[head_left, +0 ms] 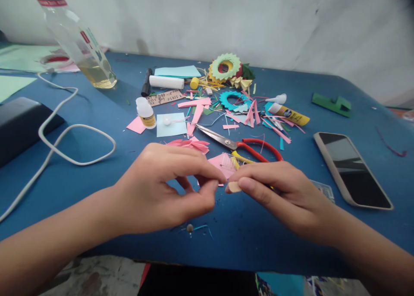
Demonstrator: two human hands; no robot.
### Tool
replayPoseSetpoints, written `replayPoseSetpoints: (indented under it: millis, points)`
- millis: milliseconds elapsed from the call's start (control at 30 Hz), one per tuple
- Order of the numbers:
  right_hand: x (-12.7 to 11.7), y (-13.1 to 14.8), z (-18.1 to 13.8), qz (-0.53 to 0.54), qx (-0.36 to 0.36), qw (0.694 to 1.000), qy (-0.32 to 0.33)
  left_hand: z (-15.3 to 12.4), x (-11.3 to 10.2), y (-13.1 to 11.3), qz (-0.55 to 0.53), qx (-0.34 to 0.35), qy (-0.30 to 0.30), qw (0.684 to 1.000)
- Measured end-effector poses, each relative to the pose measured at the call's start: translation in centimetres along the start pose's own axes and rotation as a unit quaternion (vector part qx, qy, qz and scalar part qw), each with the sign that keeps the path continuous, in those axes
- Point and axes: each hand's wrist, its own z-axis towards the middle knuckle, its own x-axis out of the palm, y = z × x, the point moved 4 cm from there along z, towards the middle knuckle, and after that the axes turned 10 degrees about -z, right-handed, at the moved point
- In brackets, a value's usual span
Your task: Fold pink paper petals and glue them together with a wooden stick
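Clear bottle (80, 45) part-full, yellowish liquid; both hands (223, 184) pinched on pink paper piece (223, 164).

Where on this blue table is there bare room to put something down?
Bare patches: between the white cable and the left hand; between the scissors and the phone; the far right past the green piece. The middle is crowded with paper scraps, near the small bottle.

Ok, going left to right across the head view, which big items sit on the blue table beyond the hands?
Black box → white cable → plastic bottle → small glue bottle → red-handled scissors → yellow glue tube → green piece → phone.
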Motion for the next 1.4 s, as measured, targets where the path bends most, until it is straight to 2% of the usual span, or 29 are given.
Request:
replayPoseSetpoints:
  millis: [267, 533, 733, 967, 1133, 1300, 1400]
  points:
    - [-0.1, 0.1, -0.1, -0.005, -0.005, 1.000, -0.014, -0.1, 0.0, 0.1, 0.002, 0.013, -0.002, 1.000]
    - [0.0, 0.1, -0.2, 0.014, -0.028, 0.999, -0.006, -0.1, 0.1, 0.7, -0.052, -0.005, 0.056, 0.997]
    - [0.2, 0.0, -0.3, 0.025, -0.030, 0.999, 0.009, -0.5, 0.2, 1.0, -0.065, 0.012, 0.078, 0.995]
    - [0.1, 0.2, 0.0, 0.044, -0.010, 0.999, 0.011, -0.3, 0.6, 0.8, -0.061, 0.036, 0.016, 0.997]
    - [0.0, 0.1, 0.1, 0.066, -0.013, 0.998, 0.000, -0.1, 0.4, 0.7, -0.068, 0.013, -0.022, 0.997]
    - [0.2, -0.3, 0.0, 0.067, 0.002, 0.998, 0.007, 0.0, 0.1, 0.7, -0.055, -0.023, -0.029, 0.998]
    - [0.1, -0.4, 0.0, 0.064, -0.004, 0.998, 0.001, -0.1, 0.2, 0.7, -0.060, -0.013, -0.024, 0.998]
